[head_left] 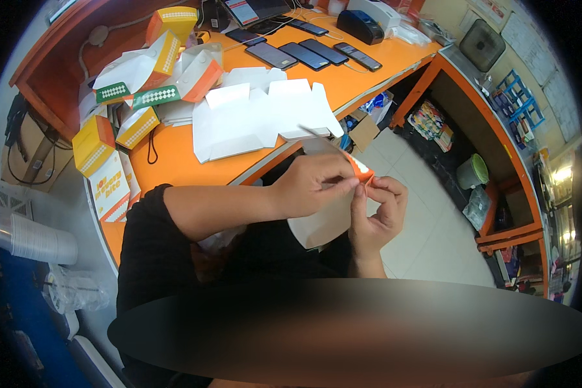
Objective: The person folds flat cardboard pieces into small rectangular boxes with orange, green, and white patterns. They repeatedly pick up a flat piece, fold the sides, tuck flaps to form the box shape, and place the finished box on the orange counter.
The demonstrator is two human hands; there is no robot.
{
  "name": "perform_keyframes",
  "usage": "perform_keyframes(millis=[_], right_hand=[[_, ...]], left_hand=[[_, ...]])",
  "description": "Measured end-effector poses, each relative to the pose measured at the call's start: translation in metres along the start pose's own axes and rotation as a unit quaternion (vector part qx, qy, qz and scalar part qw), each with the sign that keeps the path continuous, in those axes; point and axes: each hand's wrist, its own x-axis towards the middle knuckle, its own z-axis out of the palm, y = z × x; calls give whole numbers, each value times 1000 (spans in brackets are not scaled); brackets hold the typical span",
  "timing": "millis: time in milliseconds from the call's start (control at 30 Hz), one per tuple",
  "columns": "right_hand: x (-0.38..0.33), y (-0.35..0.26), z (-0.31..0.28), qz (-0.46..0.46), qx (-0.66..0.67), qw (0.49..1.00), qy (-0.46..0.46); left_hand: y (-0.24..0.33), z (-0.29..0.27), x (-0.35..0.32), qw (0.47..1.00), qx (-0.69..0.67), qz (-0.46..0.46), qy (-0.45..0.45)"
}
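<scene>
Both my hands pinch a partly folded cardboard food carton (362, 171) above my lap, its orange edge standing up between them. My left hand (312, 186) reaches in from the left, its fingers closed on the carton's near corner. On the other side my right hand (379, 216) grips the same corner with thumb and bent fingers. The carton's pale inner panel hangs below and between the hands, partly hidden by them. Just beyond lies a stack of flat white carton blanks (265, 119) on the orange table (194, 178).
Folded yellow, green and orange cartons (155, 71) are heaped at the table's left. Several phones (304, 55) lie at the back, near a black-and-white device (361, 26). Plastic cups (35, 238) are at far left. A green-rimmed bin (473, 171) stands by the right shelving.
</scene>
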Motion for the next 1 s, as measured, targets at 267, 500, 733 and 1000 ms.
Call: perform_keyframes(millis=[267,500,733,1000], right_hand=[[-9,-8,9,19,40,997,58],[-8,-8,6,15,42,999,-13],[2,6,-9,245,281,928,-23],[4,7,-18,285,231,920,-142]], left_hand=[[1,2,1,999,4,47,13],[6,4,-1,964,-221,-144,28],[-2,-1,2,966,-209,-113,-99],[-4,-1,4,960,-172,-151,-160]])
